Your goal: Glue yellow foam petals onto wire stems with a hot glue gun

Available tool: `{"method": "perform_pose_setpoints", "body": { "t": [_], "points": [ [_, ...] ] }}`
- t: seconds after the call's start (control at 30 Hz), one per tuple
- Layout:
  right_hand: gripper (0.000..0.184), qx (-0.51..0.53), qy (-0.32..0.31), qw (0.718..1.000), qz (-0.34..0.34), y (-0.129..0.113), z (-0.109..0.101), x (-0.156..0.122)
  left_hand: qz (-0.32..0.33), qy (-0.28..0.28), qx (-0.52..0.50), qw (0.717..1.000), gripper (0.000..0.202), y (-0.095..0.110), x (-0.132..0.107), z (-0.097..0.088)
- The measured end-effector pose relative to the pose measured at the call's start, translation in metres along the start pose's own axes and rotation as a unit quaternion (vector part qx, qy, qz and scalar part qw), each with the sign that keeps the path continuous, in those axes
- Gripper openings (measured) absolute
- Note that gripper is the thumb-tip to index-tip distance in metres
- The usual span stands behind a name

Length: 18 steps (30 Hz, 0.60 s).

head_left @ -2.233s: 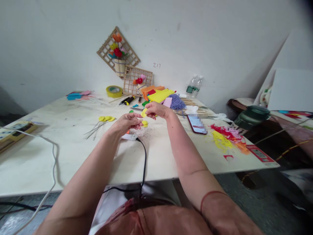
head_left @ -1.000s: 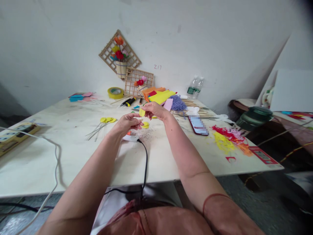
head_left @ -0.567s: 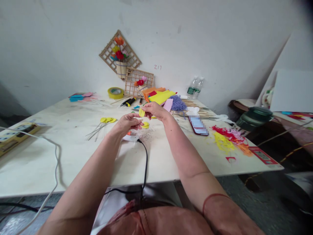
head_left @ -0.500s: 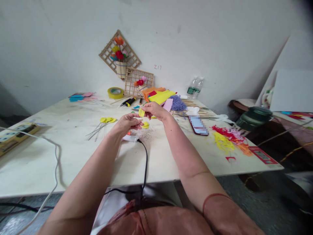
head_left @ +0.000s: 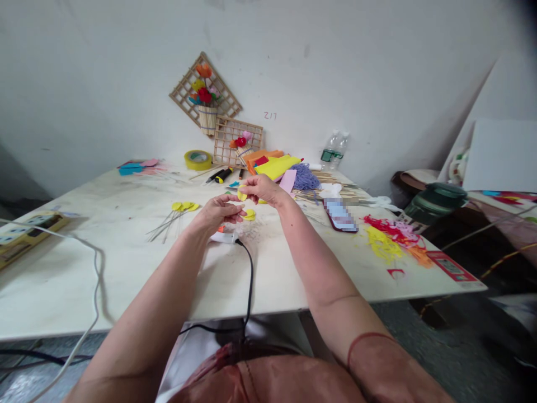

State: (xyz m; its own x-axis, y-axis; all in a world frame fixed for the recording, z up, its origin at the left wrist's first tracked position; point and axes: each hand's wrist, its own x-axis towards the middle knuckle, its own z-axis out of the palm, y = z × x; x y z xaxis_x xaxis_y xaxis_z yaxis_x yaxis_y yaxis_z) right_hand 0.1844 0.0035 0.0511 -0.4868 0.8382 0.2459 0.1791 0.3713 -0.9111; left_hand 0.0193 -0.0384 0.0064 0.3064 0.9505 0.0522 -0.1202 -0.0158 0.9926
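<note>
Between the fingertips of my right hand (head_left: 263, 190) is a small yellow petal (head_left: 241, 193), pinched and held upright above the table. My left hand (head_left: 222, 214) is closed just below and beside it, thumb against fingers, on what looks like the petal's thin wire stem; the wire itself barely shows. More yellow petals (head_left: 249, 215) lie in a small pile under my hands. To the left of them rest several yellow petals on wire stems (head_left: 184, 206). A white device (head_left: 225, 237) with an orange part and a black cord sits partly hidden beneath my left hand.
Yellow tape (head_left: 198, 160), a cutter (head_left: 224, 175) and coloured paper sheets (head_left: 277, 167) lie at the back, near bamboo lattices (head_left: 238, 143) with flowers. On the right are a phone (head_left: 340, 215) and shredded strips (head_left: 388, 243). A power strip (head_left: 31, 235) stands at the left edge.
The yellow petal has turned slightly in my fingers and shows narrower now. Both hands stay in nearly the same place.
</note>
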Motion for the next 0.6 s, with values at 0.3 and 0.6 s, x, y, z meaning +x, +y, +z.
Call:
{"method": "perform_pose_setpoints", "body": {
  "t": [0.3,0.6],
  "points": [
    [0.016,-0.009,0.020,0.999,-0.037,0.0006,0.0041,0.0017,0.025,0.001,-0.008,1.000,0.035,0.0016,-0.0008,0.0012],
    [0.015,-0.035,0.028,0.998,-0.044,0.0030,0.0082,0.0032,0.049,0.034,0.026,0.998,0.032,0.0011,0.0020,0.0008]
  ]
}}
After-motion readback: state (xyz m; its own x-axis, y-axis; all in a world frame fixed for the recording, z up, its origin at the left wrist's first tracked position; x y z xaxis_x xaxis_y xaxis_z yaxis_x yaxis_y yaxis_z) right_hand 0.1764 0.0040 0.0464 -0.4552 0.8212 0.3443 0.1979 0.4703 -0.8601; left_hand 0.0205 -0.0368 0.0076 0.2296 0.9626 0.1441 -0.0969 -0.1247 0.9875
